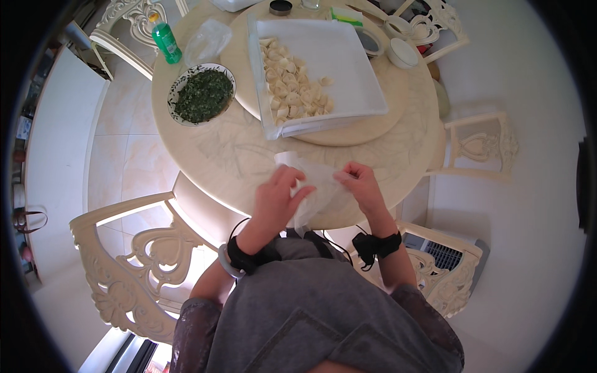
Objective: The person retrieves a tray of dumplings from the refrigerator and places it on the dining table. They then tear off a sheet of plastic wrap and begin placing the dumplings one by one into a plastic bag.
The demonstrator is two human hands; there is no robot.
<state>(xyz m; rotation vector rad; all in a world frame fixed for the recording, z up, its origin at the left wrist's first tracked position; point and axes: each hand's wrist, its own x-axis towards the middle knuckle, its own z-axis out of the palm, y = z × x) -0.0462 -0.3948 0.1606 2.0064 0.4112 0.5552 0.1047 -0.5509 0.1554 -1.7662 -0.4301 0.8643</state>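
A thin translucent plastic bag [322, 189] spans the space between my hands over the near table edge. My right hand [361, 184] pinches its right side between thumb and fingers. My left hand [280, 193] is at its left side, thumb and fingers apart and slightly blurred; whether it grips the film is unclear. Whitish wrappers [285, 158] seem to lie just beyond the left fingers. Farther back, folded dumplings [294, 88] fill the left part of a white tray [336, 70]. A patterned bowl of chopped green filling [204, 95] stands to the left.
The round table [224, 149] carries a raised turntable [368, 133] under the tray. A green bottle [166, 42] and a crumpled plastic bag [208, 41] stand back left. A white bowl [402, 53] is back right. Carved chairs [135, 265] surround the table.
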